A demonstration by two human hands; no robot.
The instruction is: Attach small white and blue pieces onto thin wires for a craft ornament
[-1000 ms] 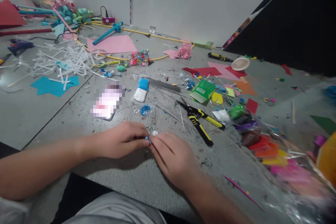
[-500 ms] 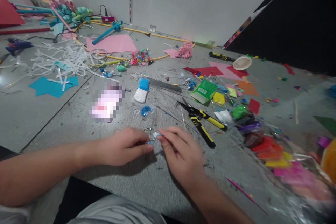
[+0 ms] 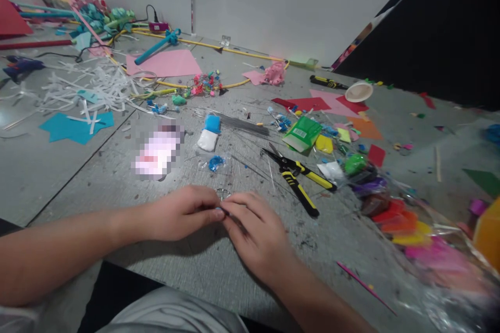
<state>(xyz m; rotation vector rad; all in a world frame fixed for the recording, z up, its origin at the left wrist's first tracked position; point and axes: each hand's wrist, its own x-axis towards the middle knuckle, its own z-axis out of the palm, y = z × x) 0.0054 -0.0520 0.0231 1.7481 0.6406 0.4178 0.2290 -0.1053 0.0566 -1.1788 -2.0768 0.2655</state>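
My left hand [image 3: 183,213] and my right hand [image 3: 253,229] meet fingertip to fingertip low on the grey floor. Both are closed in a pinch on a tiny light-blue piece [image 3: 219,210], most of it hidden by the fingers. A small metal ring [image 3: 222,192] lies just beyond the fingertips. Yellow-and-black pliers [image 3: 297,177] lie to the right of my right hand. A crumpled blue bit in clear wrap [image 3: 216,163] sits a little farther out.
A blue block [image 3: 213,124] and white block [image 3: 207,140] lie ahead, beside a bundle of thin wires [image 3: 238,124]. A green packet [image 3: 301,134] and bagged coloured clay [image 3: 394,218] crowd the right. Paper strips [image 3: 94,88], a pink sheet [image 3: 164,63] and teal paper [image 3: 76,126] lie left.
My right hand had drawn a little away, stretching the light-blue piece between the hands. Now the fingertips are pressed together again and the piece is nearly hidden.
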